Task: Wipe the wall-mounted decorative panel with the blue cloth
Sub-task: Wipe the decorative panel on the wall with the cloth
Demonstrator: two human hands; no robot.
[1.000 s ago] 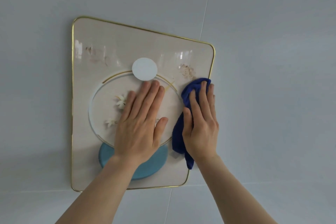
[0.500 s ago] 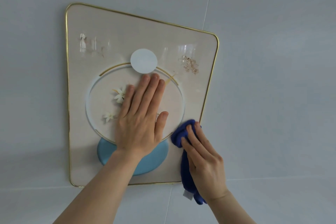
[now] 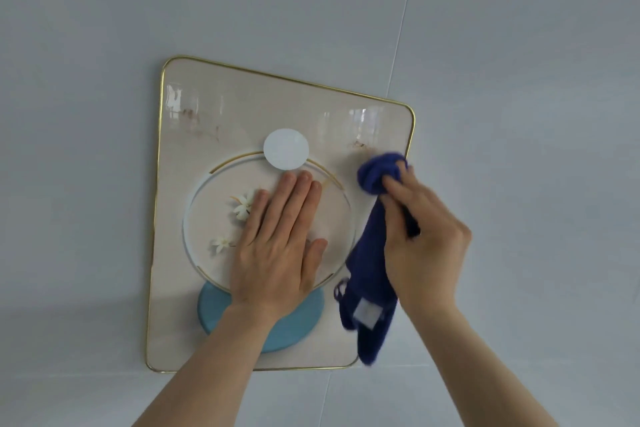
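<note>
Your right hand (image 3: 422,239) is gripping the bunched cloth (image 3: 375,253), pressing its top against the panel's (image 3: 242,104) right edge while the tail hangs loose. Your left hand (image 3: 277,246) is lying flat and unclenched on the panel's centre, bracing it. You are probably mid-wipe: a brownish smudge (image 3: 360,145) is sitting just above the cloth, and fainter marks (image 3: 194,118) are waiting upper left.
</note>
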